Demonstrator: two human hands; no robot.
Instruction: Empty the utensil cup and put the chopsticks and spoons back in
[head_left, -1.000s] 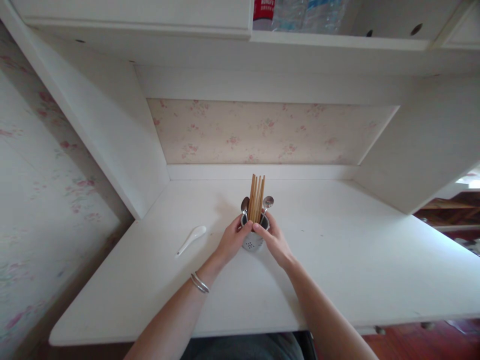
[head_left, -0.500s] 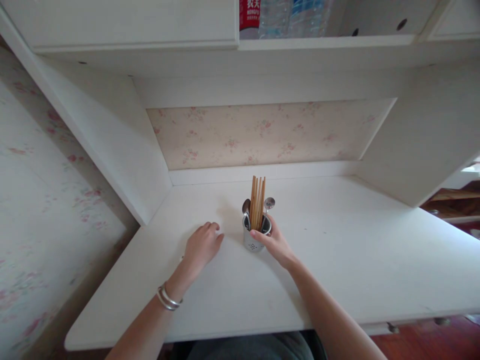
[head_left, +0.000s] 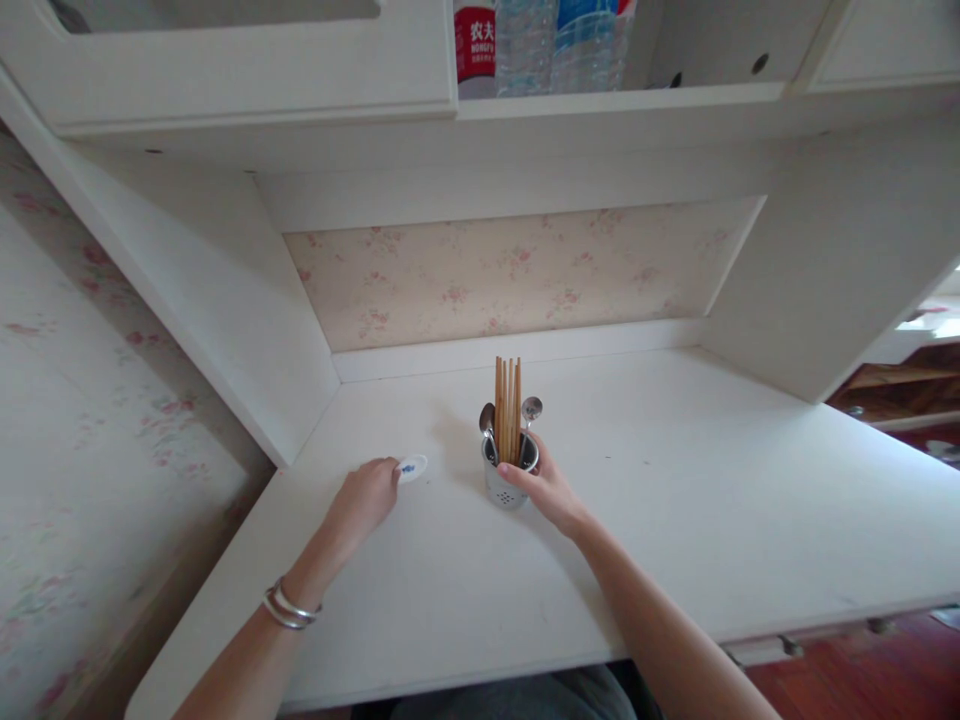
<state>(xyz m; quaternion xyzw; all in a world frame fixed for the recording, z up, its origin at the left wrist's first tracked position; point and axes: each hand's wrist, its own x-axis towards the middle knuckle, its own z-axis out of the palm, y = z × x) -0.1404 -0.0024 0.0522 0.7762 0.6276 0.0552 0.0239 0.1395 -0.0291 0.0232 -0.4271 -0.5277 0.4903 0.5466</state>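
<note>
My right hand [head_left: 546, 490] is wrapped round the right side of a silvery metal utensil holder [head_left: 504, 492] with small holes in its front, thumb at the rim. Several wooden chopsticks [head_left: 508, 410] stand upright in the holder. One metal spoon [head_left: 487, 418] leans out on its left, and another metal spoon [head_left: 532, 408] on its right. To the left of the holder, my left hand [head_left: 367, 495] is closed on a white spoon [head_left: 412, 468] with a blue pattern. Its oval bowl points right, just over the desk; its handle is hidden by my hand.
The white desk [head_left: 660, 540] is closed in by a left side panel [head_left: 217, 300], a right side panel [head_left: 817, 260] and a low back ledge [head_left: 517, 348]. Overhead, a shelf [head_left: 615, 105] holds several plastic bottles [head_left: 525, 50].
My left hand has moved left and closed on the white spoon, which now shows past its fingers. The right hand stays on the holder. The view has shifted slightly.
</note>
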